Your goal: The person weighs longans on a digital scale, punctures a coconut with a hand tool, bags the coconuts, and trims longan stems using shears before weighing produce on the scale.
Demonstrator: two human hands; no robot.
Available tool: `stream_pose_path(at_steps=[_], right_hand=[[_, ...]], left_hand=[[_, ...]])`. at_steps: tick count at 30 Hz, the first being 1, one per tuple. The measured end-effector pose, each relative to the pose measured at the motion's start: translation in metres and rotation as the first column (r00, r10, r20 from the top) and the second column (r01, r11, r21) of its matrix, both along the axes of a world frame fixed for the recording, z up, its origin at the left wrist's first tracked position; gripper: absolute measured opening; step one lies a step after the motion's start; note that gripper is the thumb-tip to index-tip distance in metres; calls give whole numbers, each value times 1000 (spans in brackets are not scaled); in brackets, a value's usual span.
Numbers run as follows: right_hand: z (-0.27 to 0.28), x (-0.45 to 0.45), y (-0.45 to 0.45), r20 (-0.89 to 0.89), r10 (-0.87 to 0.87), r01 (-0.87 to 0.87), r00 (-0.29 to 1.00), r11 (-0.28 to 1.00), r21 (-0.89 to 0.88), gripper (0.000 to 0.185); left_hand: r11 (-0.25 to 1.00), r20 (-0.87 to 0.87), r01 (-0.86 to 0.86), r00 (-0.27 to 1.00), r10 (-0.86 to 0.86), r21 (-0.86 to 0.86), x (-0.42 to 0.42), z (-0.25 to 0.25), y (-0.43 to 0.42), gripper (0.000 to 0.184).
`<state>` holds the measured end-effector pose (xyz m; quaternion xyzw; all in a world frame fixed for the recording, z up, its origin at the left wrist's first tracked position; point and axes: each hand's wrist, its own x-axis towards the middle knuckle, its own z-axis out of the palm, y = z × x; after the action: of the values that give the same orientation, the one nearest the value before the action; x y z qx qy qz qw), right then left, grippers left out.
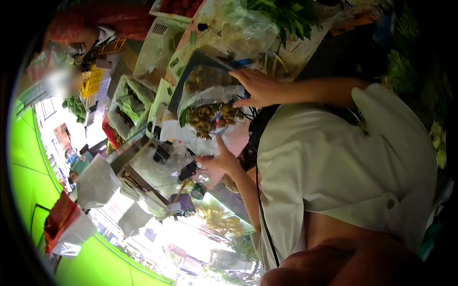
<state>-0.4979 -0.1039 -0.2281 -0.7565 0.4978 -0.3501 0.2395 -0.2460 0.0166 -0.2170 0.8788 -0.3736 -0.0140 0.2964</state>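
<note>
My right hand (261,89) reaches in from the upper right, its fingers and thumb spread at the edge of a clear plastic bag (210,95). Whether it pinches the plastic is unclear. Clusters of small round brown fruit (207,119) lie in and beside this bag, with more fruit under plastic above. Below the fruit, my left hand (223,159) has its thumb stretched out, apart from the fingers. Its fingertips are near a small black object (188,170) and clear plastic; I see nothing held in it.
Green leaves (288,16) lie at the top. A green-lined container (131,102) and a yellow crate (91,81) stand to the left. A lidded jar (198,190) is below my left hand. Someone in red (119,21) is at the upper left.
</note>
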Motion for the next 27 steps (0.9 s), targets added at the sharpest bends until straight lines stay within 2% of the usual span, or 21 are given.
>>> stream_pose_path(at_steps=[1, 2, 3, 4, 6, 7, 8, 9, 10, 11, 13, 15, 17, 18, 19, 21, 22, 23, 25, 26, 27], right_hand=[[-9, 13, -5, -48, 10, -8, 999, 999, 37, 43], [-18, 26, -10, -96, 23, -16, 995, 997, 73, 42], [-22, 37, -22, -173, 85, -47, 981, 976, 211, 40], [-26, 43, -34, -247, 153, -63, 957, 938, 340, 38], [-32, 46, -62, -227, 171, -91, 959, 940, 328, 30], [-25, 51, -71, -197, 172, -103, 965, 942, 318, 23], [-17, 53, -76, -206, 186, -117, 961, 945, 305, 23], [2, 51, -80, -133, 149, -102, 980, 947, 304, 19], [17, 52, -83, -58, 107, -84, 993, 949, 305, 14], [24, 56, -88, -63, 110, -87, 992, 952, 292, 14], [35, 59, -105, -18, -17, 19, 1000, 987, 162, 12], [55, 55, -116, -65, -34, 41, 997, 994, 101, 9], [79, 55, -120, 323, -121, 51, 939, 975, 218, 41], [83, 52, -128, 272, -194, 165, 942, 978, 127, 45], [99, 50, -130, 274, -204, 176, 940, 977, 123, 45], [125, 43, -134, 428, -165, 139, 889, 986, 91, 40], [123, 43, -140, 514, -107, 60, 851, 992, 108, 36], [119, 41, -143, 514, -131, 85, 848, 990, 112, 36], [133, 34, -131, 676, -161, -144, 719, 917, 372, 27], [129, 24, -132, 665, -195, -110, 721, 915, 388, 27], [121, 13, -133, 707, -98, -303, 701, 856, 419, 31]], left_hand=[[985, -201, -39, 977, 73, 168, -11, 18, -6, 93], [989, -428, -26, 900, 87, 147, 3, 4, -1, 83], [993, -629, -18, 772, 87, 115, 21, -8, 0, 74], [993, -638, -39, 764, 99, 108, 26, -8, -4, 74], [960, -659, -110, 746, -91, -258, 39, -1, -12, 47], [954, -663, -130, 743, -87, -270, 47, 9, -18, 47], [919, -720, -117, 662, -210, -376, 56, 20, -24, 37], [872, -748, -109, 573, -337, -476, 64, 35, -30, 30], [847, -732, -116, 572, -371, -519, 68, 53, -37, 29], [818, -714, -119, 569, -408, -562, 71, 73, -46, 28], [789, -695, -102, 552, -461, -605, 72, 110, -60, 31], [745, -642, -97, 588, -492, -660, 64, 145, -72, 37], [721, -611, -35, 558, -561, -693, 66, 161, -81, 45], [735, -610, 12, 550, -571, -678, 65, 169, -85, 45], [750, -609, 60, 543, -578, -659, 63, 175, -89, 46], [732, -594, 89, 521, -612, -676, 54, 181, -97, 46], [737, -559, 133, 567, -605, -662, 51, 182, -101, 46], [743, -523, 176, 607, -598, -645, 46, 182, -105, 46], [759, -456, 340, 639, -619, -555, 44, 176, -105, 46], [764, -444, 371, 646, -621, -528, 38, 170, -104, 46], [766, -429, 402, 653, -624, -501, 33, 162, -102, 47]])
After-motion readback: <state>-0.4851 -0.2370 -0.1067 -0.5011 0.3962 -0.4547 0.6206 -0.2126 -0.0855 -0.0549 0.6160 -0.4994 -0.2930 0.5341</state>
